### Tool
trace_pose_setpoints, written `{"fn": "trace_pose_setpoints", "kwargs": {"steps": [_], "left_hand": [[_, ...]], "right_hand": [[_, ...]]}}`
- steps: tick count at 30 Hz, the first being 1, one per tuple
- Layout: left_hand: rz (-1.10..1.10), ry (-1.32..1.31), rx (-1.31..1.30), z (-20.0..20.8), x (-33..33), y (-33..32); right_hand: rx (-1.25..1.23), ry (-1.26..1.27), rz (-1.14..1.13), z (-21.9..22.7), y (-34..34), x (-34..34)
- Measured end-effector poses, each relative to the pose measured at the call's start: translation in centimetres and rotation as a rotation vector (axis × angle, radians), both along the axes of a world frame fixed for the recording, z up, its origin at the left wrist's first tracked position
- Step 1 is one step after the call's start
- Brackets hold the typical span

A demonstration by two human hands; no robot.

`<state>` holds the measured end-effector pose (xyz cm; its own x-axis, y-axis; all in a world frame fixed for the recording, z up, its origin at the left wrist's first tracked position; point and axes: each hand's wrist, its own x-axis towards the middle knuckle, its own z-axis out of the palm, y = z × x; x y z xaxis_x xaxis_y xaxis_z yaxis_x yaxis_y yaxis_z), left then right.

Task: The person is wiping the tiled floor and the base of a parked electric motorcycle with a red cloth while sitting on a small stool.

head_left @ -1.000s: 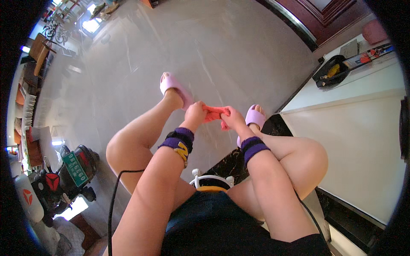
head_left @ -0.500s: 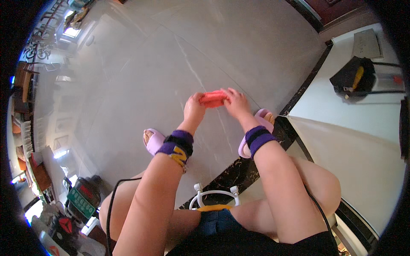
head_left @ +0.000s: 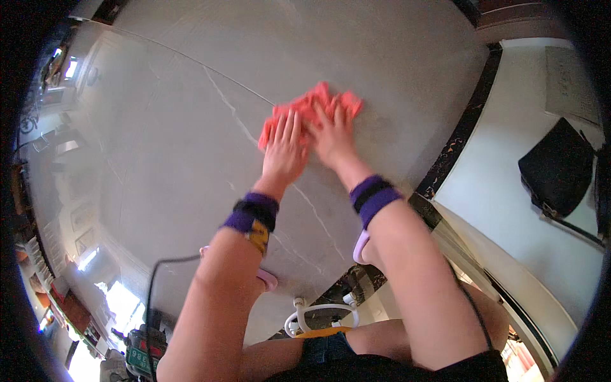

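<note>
A red cloth [head_left: 321, 95] lies spread and crumpled against the shiny grey tiled floor [head_left: 191, 140]. My left hand [head_left: 286, 146] rests flat over the cloth's lower left part, fingers stretched out and pointing away from me. On its right part lies my right hand [head_left: 334, 137], fingers spread. Both palms face down, and neither hand grips the cloth. Purple wristbands circle both wrists.
To the right stands a white wall [head_left: 490, 146] with a dark marble skirting, and a black bag [head_left: 557, 169] beside it. White stool legs with casters [head_left: 324, 312] are beneath me. A vehicle with a green plate [head_left: 137, 360] is at lower left.
Both hands have moved farther forward and down to the floor. The cloth, bunched between them before, is now spread out under them. My body leans farther forward.
</note>
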<state>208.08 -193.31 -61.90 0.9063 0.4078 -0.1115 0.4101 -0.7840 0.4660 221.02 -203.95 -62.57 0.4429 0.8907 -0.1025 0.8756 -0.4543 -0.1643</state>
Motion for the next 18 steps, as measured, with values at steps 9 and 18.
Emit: {"fn": "trace_pose_setpoints", "kwargs": {"steps": [9, 18], "left_hand": [[-0.283, 0.036, 0.119, -0.4, 3.4, -1.4], [-0.114, 0.167, -0.013, 3.0, -15.9, -8.5]], "right_hand": [[-0.141, -0.085, -0.418, -1.0, -4.2, -2.5], [-0.239, 0.028, -0.291, 2.1, -9.9, -20.0]]}}
